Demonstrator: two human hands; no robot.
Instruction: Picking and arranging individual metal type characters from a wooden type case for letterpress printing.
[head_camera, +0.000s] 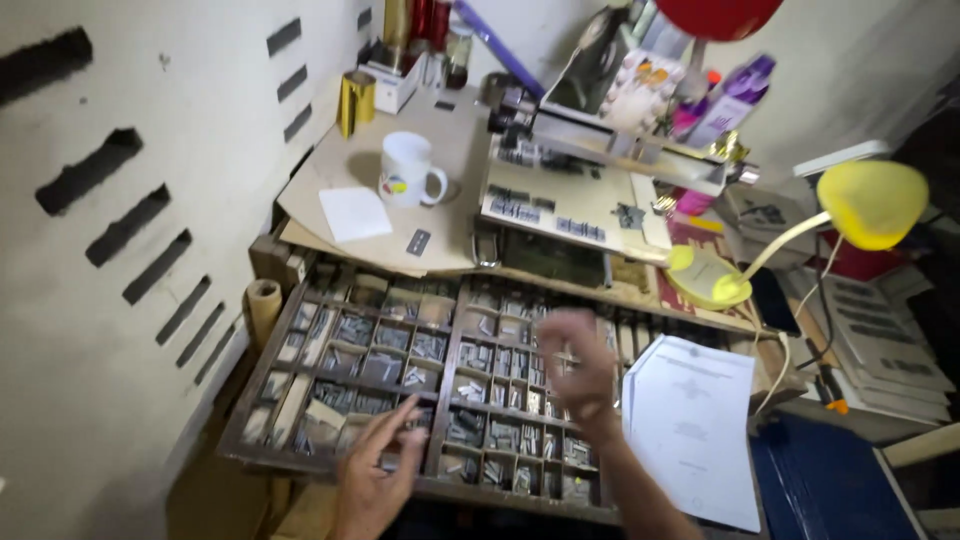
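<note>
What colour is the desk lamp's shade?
Yellow; the lamp shade shows in the head view.

A wooden type case (300, 385) with many small compartments of metal type sorts (500, 360) fills the near middle of the view. The left hand (375, 470) hovers over its near-left compartments, fingers spread and blurred. The right hand (578, 365) is raised over the right half of the case, pinching a small metal sort (566, 358) between its fingertips. Just right of the case lies a printed white sheet (695, 430). Farther off, on the tabletop (450, 130), a white mug (408, 170) stands beside a white paper square (355, 213). To the right, a yellow desk lamp (870, 203) bends over the clutter.
</note>
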